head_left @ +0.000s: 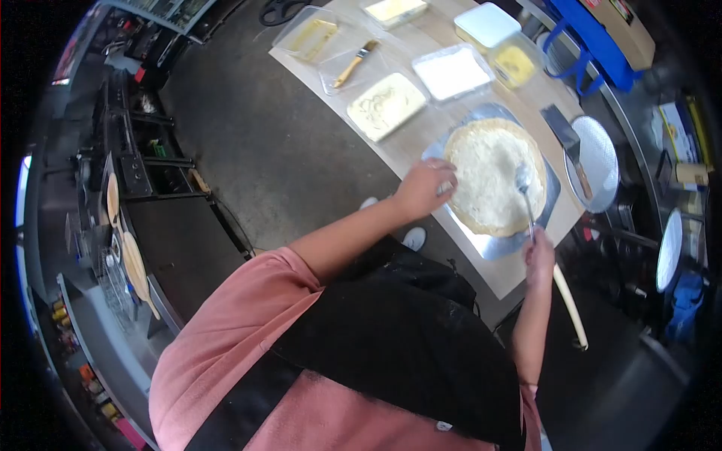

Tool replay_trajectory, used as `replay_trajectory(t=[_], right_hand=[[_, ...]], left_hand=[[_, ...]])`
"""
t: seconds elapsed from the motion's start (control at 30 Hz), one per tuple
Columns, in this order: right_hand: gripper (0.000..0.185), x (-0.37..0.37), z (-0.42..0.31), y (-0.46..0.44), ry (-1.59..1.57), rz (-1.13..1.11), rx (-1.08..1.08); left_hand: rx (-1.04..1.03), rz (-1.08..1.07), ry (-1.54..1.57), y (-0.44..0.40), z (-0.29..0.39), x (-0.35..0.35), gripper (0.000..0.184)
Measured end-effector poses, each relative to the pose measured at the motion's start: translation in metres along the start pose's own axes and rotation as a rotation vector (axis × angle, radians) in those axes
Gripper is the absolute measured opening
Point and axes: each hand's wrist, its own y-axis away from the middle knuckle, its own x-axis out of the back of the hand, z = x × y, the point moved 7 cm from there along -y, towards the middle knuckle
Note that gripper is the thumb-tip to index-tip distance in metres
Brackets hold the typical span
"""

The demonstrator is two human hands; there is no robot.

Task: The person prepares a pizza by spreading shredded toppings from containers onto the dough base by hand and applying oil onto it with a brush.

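Left hand (430, 189): fingers loosely bent at the dough round's (489, 180) left rim; we cannot tell whether they pinch it.
Right hand (539, 259): clamped on the handle of the spoon (523, 180), just off the dough round's near right edge.
Dough round: on the peel (496, 246), near the near edge of the table (500, 279).
Spoon risk: bowl sits on the dough round's white topping; we judge that hard pressing could tear the base.
Rim risk: we suspect heavy left fingertips could dent the edge.
Peel risk: handle juts past the dough round beside our right forearm; a bump could shift both.
At the dough round: we count hands 2, spoon 1, peel 1.
Beyond the dough round: tubs 6, among them the pale-shred tub (385, 107), white-filled tub (453, 72), yellow tub (515, 65) and lidded tub (487, 25); brush (355, 63) 1.
Right of the dough round: spatula (562, 129) 1; round discs 2, one nearer (605, 154), one farther (669, 252).
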Motion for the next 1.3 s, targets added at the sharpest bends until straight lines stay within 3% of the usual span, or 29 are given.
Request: replay_trajectory(t=[0.07, 0.1, 0.23, 0.33, 0.43, 0.67, 0.77, 0.87, 0.97, 1.1, 1.13, 1.3], right_hand=[[0.027, 0.014, -0.048, -0.048, 0.259, 0.059, 0.222], [0.027, -0.024, -0.050, -0.059, 0.350, 0.072, 0.285], [0.027, -0.037, -0.122, -0.145, 0.578, 0.107, 0.712], [0.025, -0.065, -0.149, -0.153, 0.832, -0.025, 0.658], [0.023, -0.077, -0.161, -0.163, 0.810, 0.025, 0.922], [0.023, -0.082, -0.157, -0.216, 0.882, -0.065, 0.505], [0.020, -0.089, -0.162, -0.231, 1.015, -0.051, 0.676], [0.016, -0.100, -0.177, -0.223, 1.102, -0.007, 0.675], [0.016, -0.101, -0.182, -0.220, 1.090, 0.126, 0.743], [0.018, -0.121, -0.210, -0.173, 1.340, 0.422, 0.736], [0.023, -0.128, -0.218, -0.161, 1.294, 0.442, 0.660], [0.029, -0.198, -0.259, -0.163, 0.943, 0.336, 0.892]], left_hand=[[-0.030, 0.014, 0.056, -0.012, 0.023, -0.001, 0.024], [0.019, 0.003, 0.048, 0.011, 0.011, 0.047, 0.024], [0.076, 0.071, 0.109, 0.017, -0.012, 0.120, 0.027], [0.118, 0.154, 0.056, 0.038, -0.051, 0.174, 0.027], [0.180, 0.182, 0.006, 0.056, -0.093, 0.223, 0.026], [0.388, 0.121, -0.035, 0.081, -0.181, 0.285, 0.024], [0.446, 0.120, -0.026, 0.081, -0.204, 0.297, 0.023], [0.460, 0.133, -0.041, 0.074, -0.213, 0.297, 0.024], [0.505, 0.200, -0.033, 0.068, -0.209, 0.292, 0.024], [0.512, 0.231, 0.000, 0.059, -0.199, 0.284, 0.026], [0.496, 0.235, 0.005, 0.055, -0.198, 0.284, 0.027], [0.420, 0.197, 0.061, 0.012, -0.186, 0.286, 0.029]])
